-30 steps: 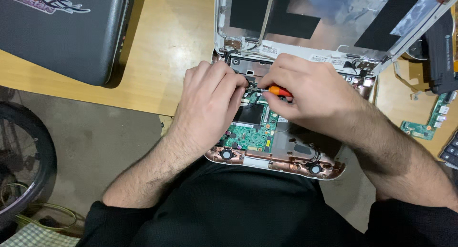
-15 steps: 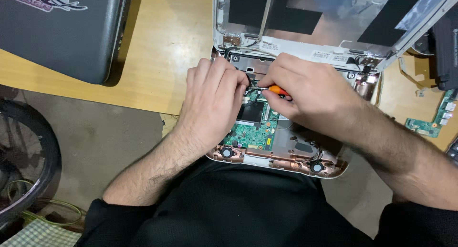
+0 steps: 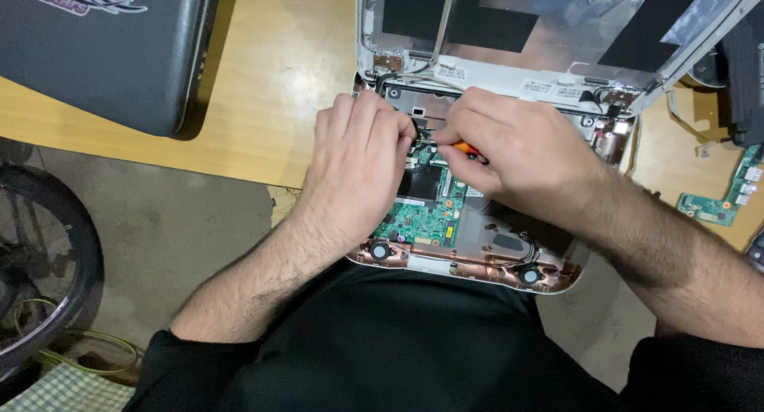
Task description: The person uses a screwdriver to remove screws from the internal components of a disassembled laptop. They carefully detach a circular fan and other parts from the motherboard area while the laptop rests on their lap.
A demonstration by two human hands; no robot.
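Right hand (image 3: 521, 153) grips the orange screwdriver (image 3: 465, 149), left hand (image 3: 358, 169) pins the green board (image 3: 422, 217); best keep it vertical, light pressure.

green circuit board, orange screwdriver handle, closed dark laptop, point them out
green circuit board (image 3: 420, 219), head view, its bare middle
orange screwdriver handle (image 3: 467, 149), head view, the bit showing beside the right hand
closed dark laptop (image 3: 103, 58), head view, lid centre
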